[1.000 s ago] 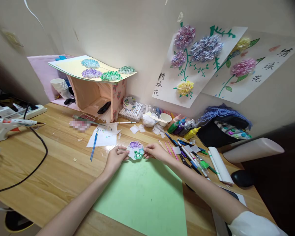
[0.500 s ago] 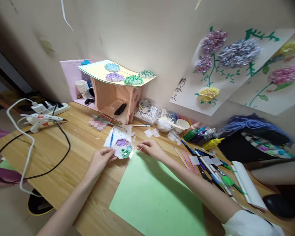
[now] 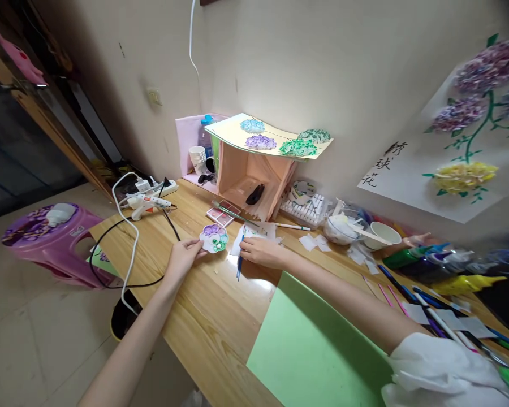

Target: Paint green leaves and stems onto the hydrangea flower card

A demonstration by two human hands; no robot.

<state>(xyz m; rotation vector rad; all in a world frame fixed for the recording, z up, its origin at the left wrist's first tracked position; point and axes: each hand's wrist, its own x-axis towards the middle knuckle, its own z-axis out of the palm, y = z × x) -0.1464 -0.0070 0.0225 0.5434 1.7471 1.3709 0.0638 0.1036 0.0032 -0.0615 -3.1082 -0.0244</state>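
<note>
My left hand (image 3: 185, 257) grips the near edge of a flower-shaped paint palette (image 3: 214, 238) between thumb and fingers. Purple and green paint fills some of its wells. To the right, the fingers of my right hand (image 3: 261, 251) are closed on a thin blue paintbrush (image 3: 239, 267), which sticks out above and below them. Under that hand lies a paint-marked white paper (image 3: 263, 228). A light green sheet (image 3: 309, 339) lies on the table below my right forearm.
A glue gun (image 3: 146, 204) and looping cables lie at the left. Behind stands a pinkish open box (image 3: 254, 175) with a flower-decorated sheet on top. Paper cup (image 3: 382, 234), paint bottles (image 3: 458, 282) and scattered pens line the right. A pink stool (image 3: 63, 243) stands beyond the table's left edge.
The view has swung left. My left hand has moved the palette leftward, off the white paper. My right hand has gone from beside the green sheet to the blue paintbrush and closed on it.
</note>
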